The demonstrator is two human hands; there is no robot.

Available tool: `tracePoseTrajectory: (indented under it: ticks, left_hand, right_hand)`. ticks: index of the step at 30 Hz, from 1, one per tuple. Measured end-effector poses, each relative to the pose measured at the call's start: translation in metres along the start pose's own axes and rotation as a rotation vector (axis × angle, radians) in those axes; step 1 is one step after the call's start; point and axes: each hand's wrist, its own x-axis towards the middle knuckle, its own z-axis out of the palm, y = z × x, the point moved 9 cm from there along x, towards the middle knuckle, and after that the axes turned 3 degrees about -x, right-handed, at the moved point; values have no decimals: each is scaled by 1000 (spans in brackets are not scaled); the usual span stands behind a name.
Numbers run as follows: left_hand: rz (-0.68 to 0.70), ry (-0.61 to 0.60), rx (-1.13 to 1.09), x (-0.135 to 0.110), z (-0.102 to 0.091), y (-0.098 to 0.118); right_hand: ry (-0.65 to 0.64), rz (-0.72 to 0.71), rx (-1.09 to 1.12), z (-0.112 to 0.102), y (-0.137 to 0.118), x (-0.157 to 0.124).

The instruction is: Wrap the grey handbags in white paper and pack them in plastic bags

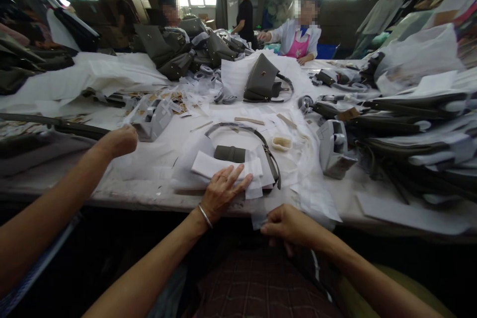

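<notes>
Pressing flat on paper (208, 165) just below the gray pad (230, 153), left hand (223, 190) has its grip wide, fingers spread. Right hand (288, 224), below and right of the pad at the table (130, 190) edge, grip pinching a clear scrap (259, 219). Co-worker's fist (119, 140) sits well left of the pad.

You are looking at white paper sheets (208, 165), an olive-grey leather piece (230, 153) and a dark grey handbag (261, 79); dark red plaid cloth (261, 285) is covering your lap.
</notes>
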Motion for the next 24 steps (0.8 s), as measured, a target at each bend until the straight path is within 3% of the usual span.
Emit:
tracePoseTrajectory:
  ticks: [2,5,6,8,10,13,18,21,24]
  left_hand:
    - [21,-19,8,1,0,2]
    - [40,-32,9,2,2,3]
    - [42,-33,10,2,2,3]
    - [42,-41,7,1,4,3]
    - [30,-64,-18,-1,6,2]
    - [11,-115,-139,-4,5,2]
    - [-104,-260,-373,5,-4,1]
    - [-109,-305,-328,22,-7,3]
    - [-27,-292,-255,39,-4,9]
  right_hand:
    - [160,-149,-168,-26,-36,-16]
    - [575,-540,-398,-64,-112,-33]
    - [675,-656,-503,-67,-130,-32]
    - [757,-778,-733,-63,-147,-16]
    - [711,-771,-914,-56,-141,13]
    - [624,-719,-997,-55,-116,38]
    - [557,-707,-1017,-57,-99,38]
    - [556,-706,-1039,-56,-98,39]
    - [590,-708,-1049,-55,-97,41]
